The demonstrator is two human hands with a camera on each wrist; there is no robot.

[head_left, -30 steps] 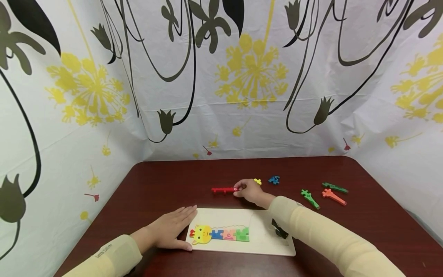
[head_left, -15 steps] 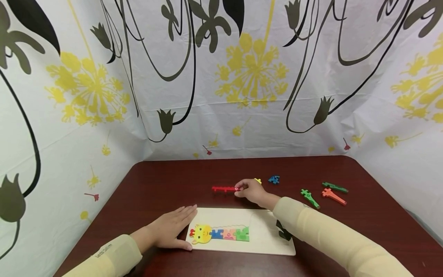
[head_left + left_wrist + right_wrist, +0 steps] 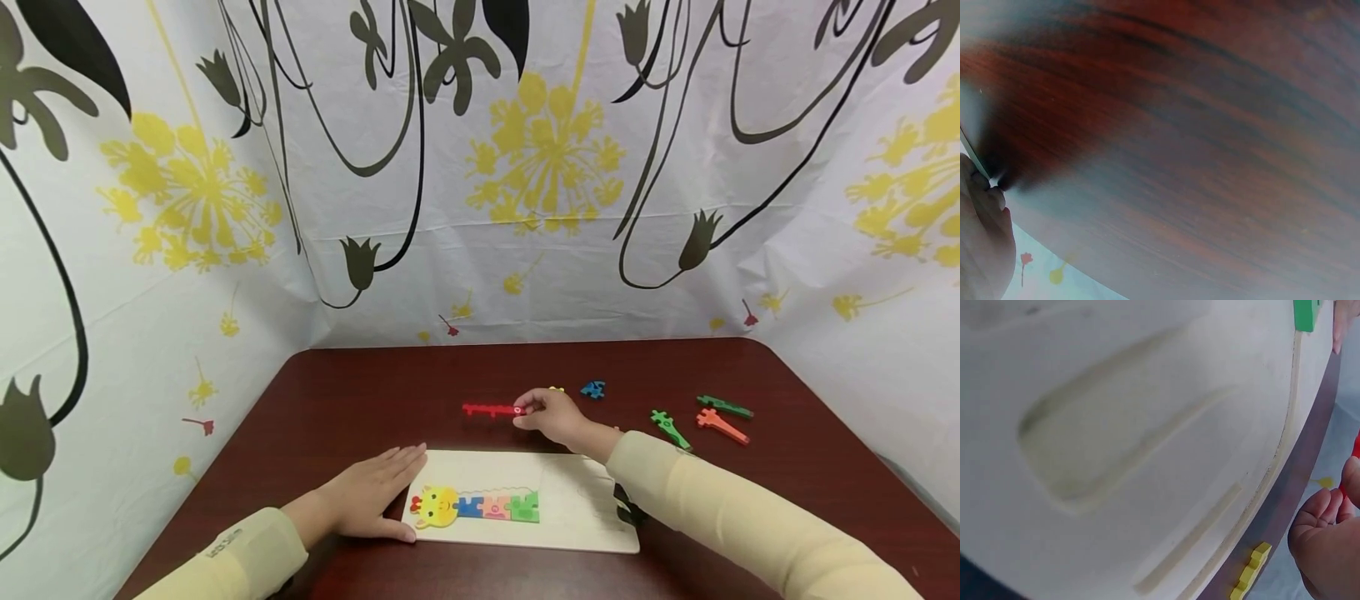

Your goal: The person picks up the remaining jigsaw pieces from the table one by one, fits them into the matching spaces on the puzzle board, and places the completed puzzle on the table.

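My right hand pinches one end of a long red puzzle piece with a toothed edge, just beyond the puzzle board. In the right wrist view the red piece shows only at the right border. Flat on the board's left end rests my left hand, fingers extended. Set in the board are a yellow giraffe head and blue, pink and green pieces in a row. The right wrist view shows bare recesses in the pale wood.
Behind the right hand a yellow piece is partly hidden, with a blue piece beside it. Farther right lie a green piece, an orange piece and a dark green piece. Patterned cloth surrounds the table.
My right hand has shifted slightly to the right with the red piece, and its forearm has swung a little to the right. The left hand stays on the board.
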